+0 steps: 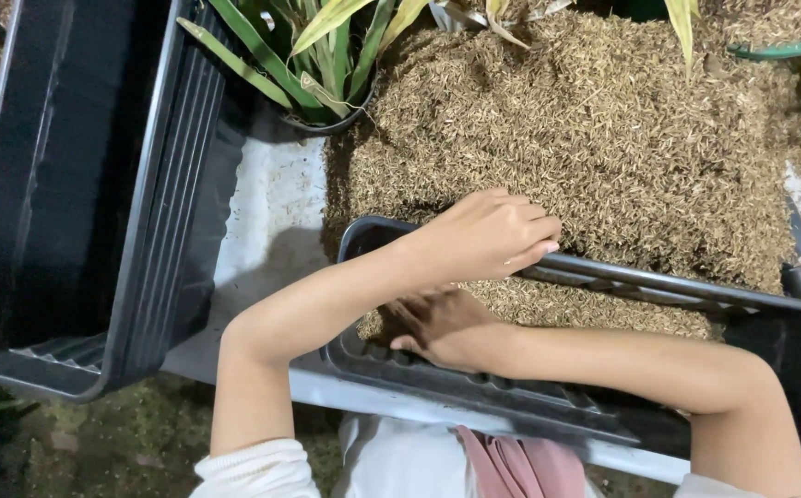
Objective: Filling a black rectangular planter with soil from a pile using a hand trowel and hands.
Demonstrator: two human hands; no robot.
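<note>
Just beyond the left hand (488, 235) lies the heaped tan rice-husk pile (594, 129); that hand curls loosely over the far rim of the long black plastic planter trough (788, 337). The right hand (446, 327), nearer, lies spread on husk inside, gripping nothing; the trough's long axis runs left-right.

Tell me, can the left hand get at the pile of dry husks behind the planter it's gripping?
Probably yes. The left hand rests on the far rim of the black planter, and the husk pile lies right against that rim with nothing between them.
</note>
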